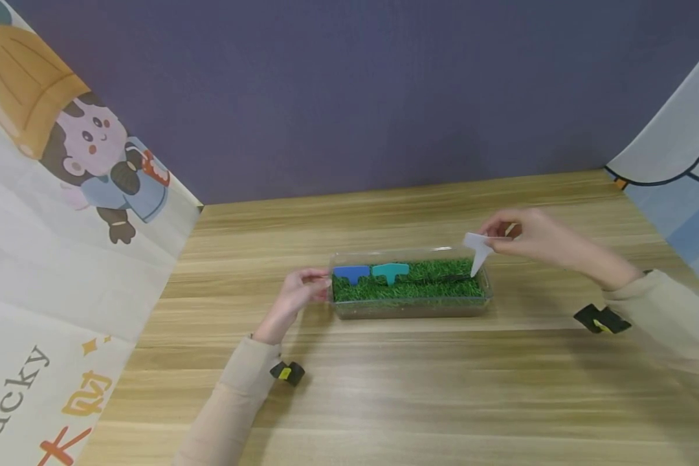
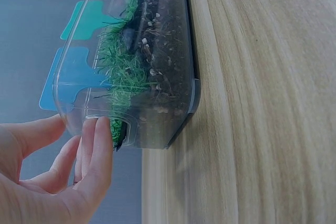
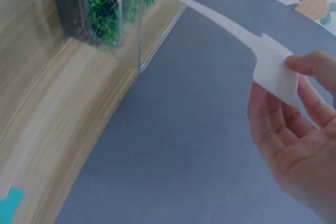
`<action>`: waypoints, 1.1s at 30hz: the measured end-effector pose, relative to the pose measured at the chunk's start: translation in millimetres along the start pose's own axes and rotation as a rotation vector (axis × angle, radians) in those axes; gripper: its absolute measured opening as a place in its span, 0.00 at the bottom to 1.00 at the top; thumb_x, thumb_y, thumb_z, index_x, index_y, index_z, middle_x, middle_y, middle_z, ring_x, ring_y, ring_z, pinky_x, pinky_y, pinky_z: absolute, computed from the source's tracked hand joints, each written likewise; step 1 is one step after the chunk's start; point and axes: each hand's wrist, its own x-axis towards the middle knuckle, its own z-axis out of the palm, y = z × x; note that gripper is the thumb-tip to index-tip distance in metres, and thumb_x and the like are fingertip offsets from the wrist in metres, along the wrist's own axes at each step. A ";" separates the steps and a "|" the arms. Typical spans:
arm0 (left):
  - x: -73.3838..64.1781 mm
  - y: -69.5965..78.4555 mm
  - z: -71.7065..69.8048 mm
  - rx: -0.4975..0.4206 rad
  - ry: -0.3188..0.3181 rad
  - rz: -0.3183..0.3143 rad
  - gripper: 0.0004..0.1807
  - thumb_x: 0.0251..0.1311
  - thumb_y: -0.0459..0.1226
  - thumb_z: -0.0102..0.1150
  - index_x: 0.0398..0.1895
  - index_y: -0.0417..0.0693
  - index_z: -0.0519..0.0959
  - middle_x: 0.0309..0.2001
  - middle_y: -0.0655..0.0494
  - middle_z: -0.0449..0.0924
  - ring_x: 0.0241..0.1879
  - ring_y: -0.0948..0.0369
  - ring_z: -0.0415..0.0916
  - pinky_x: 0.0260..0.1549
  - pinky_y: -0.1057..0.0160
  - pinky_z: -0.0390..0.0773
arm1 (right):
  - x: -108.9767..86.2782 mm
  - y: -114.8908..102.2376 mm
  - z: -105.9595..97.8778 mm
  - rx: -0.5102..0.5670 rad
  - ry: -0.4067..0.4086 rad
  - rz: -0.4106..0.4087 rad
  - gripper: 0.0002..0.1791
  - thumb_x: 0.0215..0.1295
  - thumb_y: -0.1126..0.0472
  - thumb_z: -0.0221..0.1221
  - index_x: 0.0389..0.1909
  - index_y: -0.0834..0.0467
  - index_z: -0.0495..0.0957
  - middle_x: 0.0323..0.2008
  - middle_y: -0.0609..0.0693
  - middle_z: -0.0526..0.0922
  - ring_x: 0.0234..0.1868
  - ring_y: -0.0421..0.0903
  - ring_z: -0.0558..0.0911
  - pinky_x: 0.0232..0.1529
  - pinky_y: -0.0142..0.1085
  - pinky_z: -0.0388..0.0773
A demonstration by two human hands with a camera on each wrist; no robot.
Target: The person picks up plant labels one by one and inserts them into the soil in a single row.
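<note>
A clear plastic box (image 1: 410,309) with dark soil and green artificial grass (image 1: 428,290) stands on the table. Upright in its grass are a blue T-shaped plant label (image 1: 351,272) and a teal T-shaped plant label (image 1: 391,271), side by side in the left half. My left hand (image 1: 300,290) holds the box's left end, with thumb and fingertips at the rim and end wall. My right hand (image 1: 521,234) pinches a white T-shaped plant label (image 3: 278,69) by its broad head. Its pointed stem slants down over the right end of the grass.
The wood-grain table (image 1: 419,395) lies around the box, with a dark blue wall (image 1: 373,97) behind. Part of another teal piece (image 3: 9,206) shows on the table in the right wrist view. Printed cloth (image 1: 29,272) hangs at the left.
</note>
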 end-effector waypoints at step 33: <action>1.4 -1.4 -1.0 0.011 -0.010 0.006 0.17 0.55 0.28 0.53 0.49 0.32 0.71 0.38 0.42 0.75 0.32 0.52 0.76 0.38 0.56 0.79 | 33.6 -21.4 40.2 0.021 -0.121 -0.018 0.07 0.52 0.71 0.56 0.34 0.63 0.77 0.26 0.49 0.77 0.29 0.41 0.74 0.29 0.30 0.77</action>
